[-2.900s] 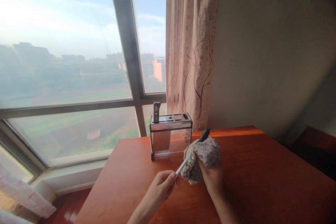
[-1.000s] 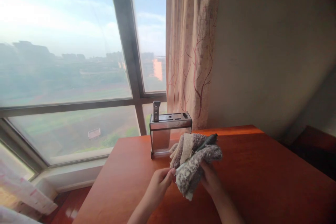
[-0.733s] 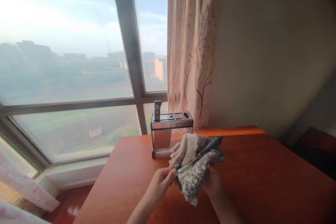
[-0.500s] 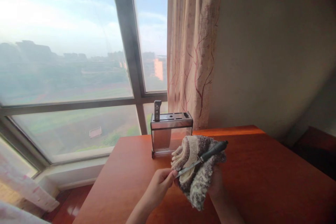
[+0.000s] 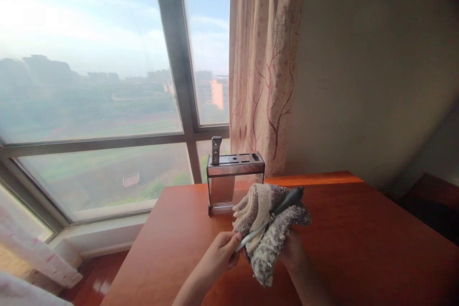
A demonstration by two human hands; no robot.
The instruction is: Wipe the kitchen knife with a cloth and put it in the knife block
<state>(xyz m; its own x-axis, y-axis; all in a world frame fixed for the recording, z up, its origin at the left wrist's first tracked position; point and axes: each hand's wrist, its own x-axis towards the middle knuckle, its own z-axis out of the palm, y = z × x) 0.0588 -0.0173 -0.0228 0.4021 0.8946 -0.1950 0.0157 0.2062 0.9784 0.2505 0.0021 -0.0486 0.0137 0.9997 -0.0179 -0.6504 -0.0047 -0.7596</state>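
Note:
My left hand (image 5: 225, 248) pinches the tip end of a slim metal tool with a black ribbed handle (image 5: 289, 199); whether its shaft is a blade or a rod I cannot tell. A grey and cream fluffy towel (image 5: 267, 244) lies bunched under and around the tool, partly covering the handle. My right hand (image 5: 292, 248) grips the towel from below and behind, its fingers mostly hidden by the cloth. Just beyond the towel stands a clear-sided knife block (image 5: 234, 168), with one dark-handled knife (image 5: 215, 150) upright in its left slot.
The reddish-brown wooden table (image 5: 358, 239) extends under my hands. Behind it hangs a patterned curtain (image 5: 265, 67) beside a large window (image 5: 89, 81). A grey wall (image 5: 358, 81) rises at the right.
The black handle has sunk lower and left into the towel, and the towel's folds have closed more around it. My left hand keeps its pinch at the tip. The knife block stays put.

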